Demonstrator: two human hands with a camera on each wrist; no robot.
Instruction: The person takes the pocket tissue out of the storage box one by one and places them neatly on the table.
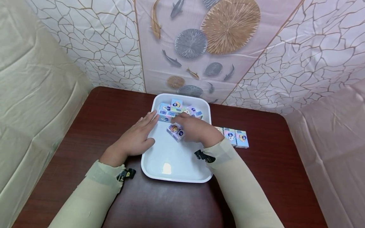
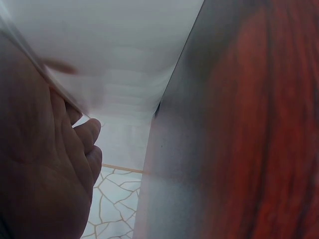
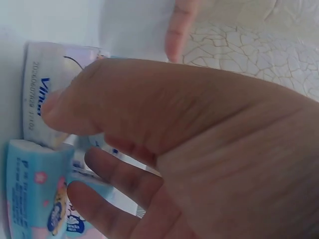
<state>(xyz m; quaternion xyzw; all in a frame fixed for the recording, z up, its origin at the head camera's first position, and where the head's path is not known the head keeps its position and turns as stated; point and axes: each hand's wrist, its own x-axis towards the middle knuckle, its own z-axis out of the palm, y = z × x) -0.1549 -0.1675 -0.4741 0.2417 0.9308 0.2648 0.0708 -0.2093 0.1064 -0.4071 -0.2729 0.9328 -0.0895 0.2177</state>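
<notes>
A white plastic tray holds several small tissue packs in blue, pink and lilac wrappers, gathered at its far end. My left hand rests on the tray's left rim, fingers straight and reaching toward a blue tissue pack. In the left wrist view that hand lies along the pale tray wall. Over the tray, my right hand pinches a lilac tissue pack. The right wrist view shows its thumb across the pack's printed end; the index finger is mostly hidden. Beside it lies another blue pack.
To the right of the tray, a row of tissue packs lies on the dark red-brown table, partly covered by my right arm. A patterned cloth wall rises behind the table, with pale drapes at both sides.
</notes>
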